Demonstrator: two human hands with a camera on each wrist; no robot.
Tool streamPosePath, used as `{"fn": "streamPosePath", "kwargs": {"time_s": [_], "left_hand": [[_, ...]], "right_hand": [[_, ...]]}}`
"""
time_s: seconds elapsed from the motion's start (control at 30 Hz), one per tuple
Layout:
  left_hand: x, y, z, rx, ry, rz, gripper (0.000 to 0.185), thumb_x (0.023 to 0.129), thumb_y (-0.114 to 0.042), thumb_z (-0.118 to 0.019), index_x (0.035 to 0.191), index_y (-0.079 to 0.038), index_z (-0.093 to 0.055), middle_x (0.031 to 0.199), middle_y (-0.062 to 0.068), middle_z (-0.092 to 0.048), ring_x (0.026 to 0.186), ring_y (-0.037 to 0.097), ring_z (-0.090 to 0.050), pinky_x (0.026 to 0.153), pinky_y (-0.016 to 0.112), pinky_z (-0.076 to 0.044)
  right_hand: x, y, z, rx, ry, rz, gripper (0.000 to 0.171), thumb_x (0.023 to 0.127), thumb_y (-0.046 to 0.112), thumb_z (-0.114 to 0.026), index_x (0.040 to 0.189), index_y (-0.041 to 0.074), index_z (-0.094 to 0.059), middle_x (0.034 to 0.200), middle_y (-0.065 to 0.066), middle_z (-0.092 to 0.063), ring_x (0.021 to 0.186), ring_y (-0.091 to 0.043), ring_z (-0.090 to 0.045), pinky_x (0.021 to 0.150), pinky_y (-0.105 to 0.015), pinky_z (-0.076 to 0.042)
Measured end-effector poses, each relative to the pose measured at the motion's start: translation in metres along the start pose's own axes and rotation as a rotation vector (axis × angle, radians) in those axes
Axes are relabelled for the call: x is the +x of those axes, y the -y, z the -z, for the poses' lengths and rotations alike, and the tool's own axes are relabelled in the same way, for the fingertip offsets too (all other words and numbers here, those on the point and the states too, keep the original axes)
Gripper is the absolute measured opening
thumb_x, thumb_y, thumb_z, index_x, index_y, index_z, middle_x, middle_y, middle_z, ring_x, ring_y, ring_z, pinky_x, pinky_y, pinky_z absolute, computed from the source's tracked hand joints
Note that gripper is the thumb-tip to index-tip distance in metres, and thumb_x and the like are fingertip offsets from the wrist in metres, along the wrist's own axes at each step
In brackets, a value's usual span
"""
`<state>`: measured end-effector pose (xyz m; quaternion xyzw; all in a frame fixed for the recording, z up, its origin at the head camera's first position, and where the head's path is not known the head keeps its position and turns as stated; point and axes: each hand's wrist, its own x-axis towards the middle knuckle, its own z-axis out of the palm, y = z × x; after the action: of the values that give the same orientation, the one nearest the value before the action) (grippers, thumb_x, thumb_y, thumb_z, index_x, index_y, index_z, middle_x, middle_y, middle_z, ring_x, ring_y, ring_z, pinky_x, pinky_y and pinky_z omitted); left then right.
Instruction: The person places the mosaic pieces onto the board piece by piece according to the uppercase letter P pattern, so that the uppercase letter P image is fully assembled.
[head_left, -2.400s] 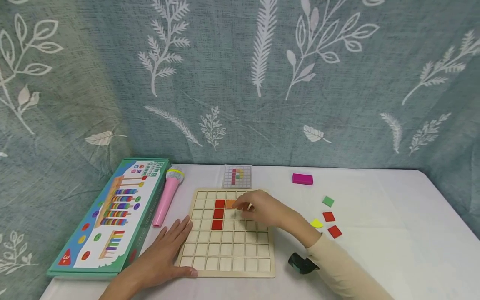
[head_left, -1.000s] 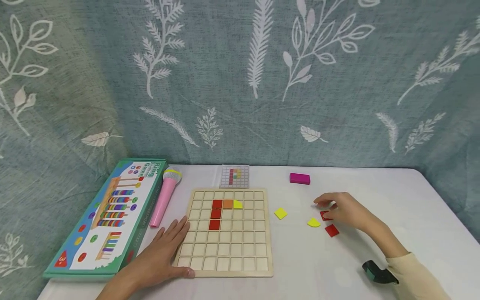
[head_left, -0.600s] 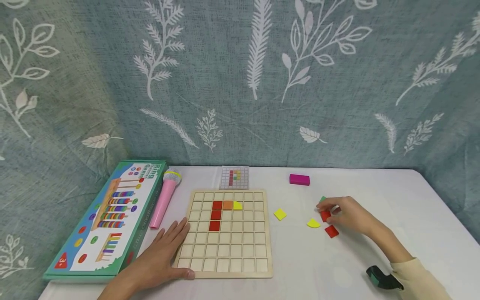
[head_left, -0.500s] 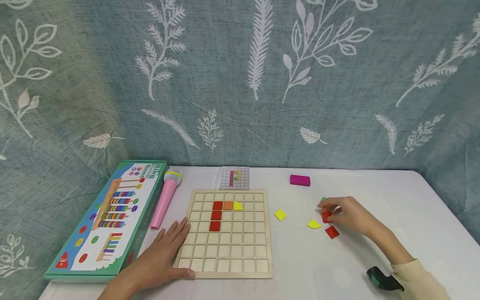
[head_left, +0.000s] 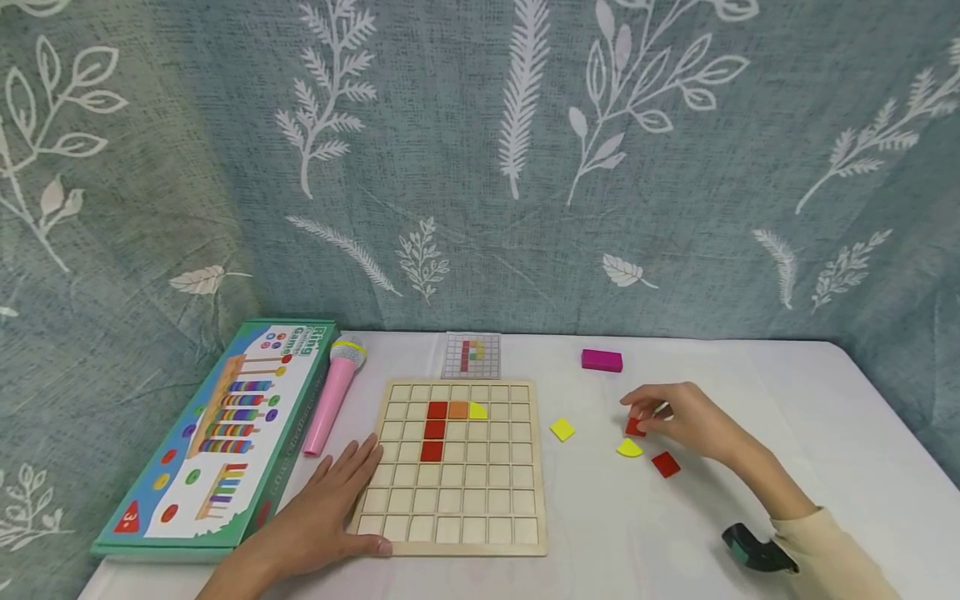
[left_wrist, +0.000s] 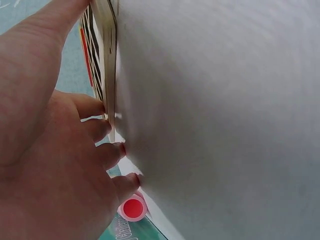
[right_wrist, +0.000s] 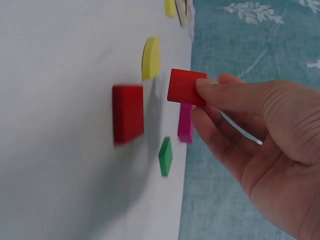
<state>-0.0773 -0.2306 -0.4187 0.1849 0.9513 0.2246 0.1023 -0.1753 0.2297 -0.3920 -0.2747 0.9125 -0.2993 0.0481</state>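
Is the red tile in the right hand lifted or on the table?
Lifted: the right hand pinches the red tile clear of the table.

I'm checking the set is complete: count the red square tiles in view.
5. Three stand in a column on the wooden board, topmost red tile; one red tile lies on the table; the right hand pinches one. None appears hidden.

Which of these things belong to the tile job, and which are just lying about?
In use: right hand pinching a red tile; left hand on the grid board; pattern card; loose tiles.
Lying about: pink microphone; ring game box; magenta block.
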Motion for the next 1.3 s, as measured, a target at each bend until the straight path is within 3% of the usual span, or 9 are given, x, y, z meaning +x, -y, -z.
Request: {"fn": "streamPosePath", "kwargs": {"time_s": [0.5, 0.73, 1.3], "left_hand": [[0.001, -0.001, 0.001, 0.015, 0.005, 0.009, 0.112, 0.061, -0.069, -0.062, 0.144, -0.006, -0.02, 0.15, 0.01, -0.015, 0.137, 0.032, -0.01, 0.109, 0.048, -0.006], [0.002, -0.001, 0.0, 0.039, 0.003, 0.009, 0.113, 0.061, -0.071, -0.061, 0.143, -0.005, -0.021, 0.15, 0.01, -0.016, 0.137, 0.031, -0.01, 0.109, 0.05, -0.007], [0.001, -0.003, 0.002, 0.044, 0.01, 0.018, 0.113, 0.061, -0.071, -0.06, 0.144, -0.006, -0.02, 0.15, 0.008, -0.014, 0.137, 0.03, -0.01, 0.109, 0.05, -0.007]], "right_hand": [[0.034, 0.026, -0.022, 0.083, 0.034, 0.07, 0.029, 0.076, 0.0, -0.069, 0.104, 0.005, -0.065, 0.084, 0.004, -0.064, 0.078, -0.008, -0.058, 0.071, -0.023, -0.053], [0.05, 0.044, -0.035, 0.122, 0.045, 0.153, 0.029, 0.076, -0.001, -0.069, 0.104, 0.002, -0.065, 0.083, 0.002, -0.064, 0.077, -0.009, -0.058, 0.07, -0.024, -0.053], [0.083, 0.095, -0.075, 0.203, 0.162, 0.172, 0.026, 0.078, 0.004, -0.068, 0.104, 0.006, -0.066, 0.09, 0.003, -0.064, 0.079, -0.007, -0.057, 0.072, -0.018, -0.051]]}}
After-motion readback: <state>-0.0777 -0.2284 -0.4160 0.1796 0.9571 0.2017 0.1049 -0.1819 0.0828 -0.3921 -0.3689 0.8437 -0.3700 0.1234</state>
